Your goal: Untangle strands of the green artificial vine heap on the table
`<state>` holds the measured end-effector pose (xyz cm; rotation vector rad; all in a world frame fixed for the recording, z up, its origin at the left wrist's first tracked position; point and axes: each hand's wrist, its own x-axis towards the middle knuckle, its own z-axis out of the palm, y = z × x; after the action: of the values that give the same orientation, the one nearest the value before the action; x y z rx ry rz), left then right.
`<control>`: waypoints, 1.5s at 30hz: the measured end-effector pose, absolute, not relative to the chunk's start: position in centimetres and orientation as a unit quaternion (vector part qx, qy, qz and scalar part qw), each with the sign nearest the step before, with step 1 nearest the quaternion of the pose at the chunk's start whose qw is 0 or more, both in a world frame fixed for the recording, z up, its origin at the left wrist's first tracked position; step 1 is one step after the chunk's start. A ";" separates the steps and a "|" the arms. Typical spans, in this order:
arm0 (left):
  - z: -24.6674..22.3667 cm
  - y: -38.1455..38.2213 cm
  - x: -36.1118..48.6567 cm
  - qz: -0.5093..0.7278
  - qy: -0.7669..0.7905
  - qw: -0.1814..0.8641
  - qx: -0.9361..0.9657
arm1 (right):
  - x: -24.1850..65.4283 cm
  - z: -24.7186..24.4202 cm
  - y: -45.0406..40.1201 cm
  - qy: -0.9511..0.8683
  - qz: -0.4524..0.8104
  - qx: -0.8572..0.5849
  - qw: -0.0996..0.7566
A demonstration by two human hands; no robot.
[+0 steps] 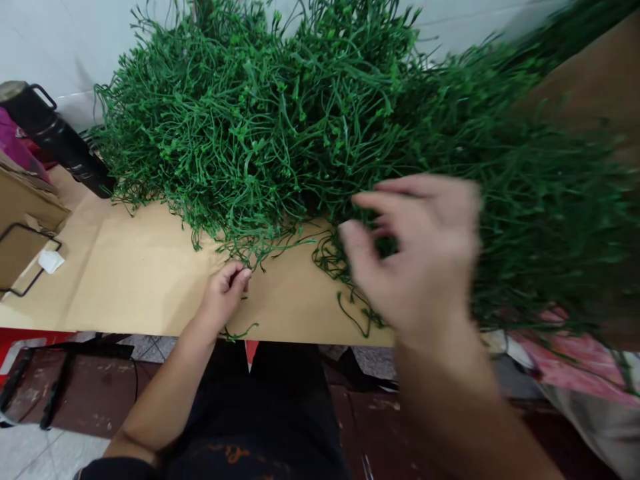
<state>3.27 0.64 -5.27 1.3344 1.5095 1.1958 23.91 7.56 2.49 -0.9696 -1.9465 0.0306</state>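
Note:
My left hand (226, 292) is over the brown tabletop with thumb and forefinger pinched together. Between those fingertips is a thin green plant sprig (257, 259), its stems spreading toward the pile behind. My right hand (417, 243), smeared by motion, hovers above the front of the greenery. Its thumb and forefinger are apart, and nothing shows between them. A big heap of green artificial-looking sprigs (280, 127) covers the back of the table. Loose dark green stems (333, 257) lie just left of my right hand, and one short stem (240, 332) is by the front edge.
A black bottle (60, 143) leans at the left of the heap. Beside it stand a cardboard box (27, 200) and a black wire frame (30, 290). More greenery (555, 213) fills the right side. Pink patterned plastic (575, 353) hangs at the right front.

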 end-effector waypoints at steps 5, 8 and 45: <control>-4.1 -0.7 1.7 0.400 0.606 0.275 0.630 | 18.1 -0.2 6.0 -0.874 0.073 -0.307 0.370; -3.3 -1.5 -0.1 0.396 0.620 0.214 0.643 | 17.4 -1.5 6.4 -0.897 0.164 -0.279 0.301; -5.3 1.0 0.3 0.427 0.595 0.195 0.652 | 16.8 -5.3 5.7 -0.599 0.614 -0.338 0.388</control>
<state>0.26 1.00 -5.25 1.8272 1.6683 1.1960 16.82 5.74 -5.26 -0.8588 -1.5231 1.5633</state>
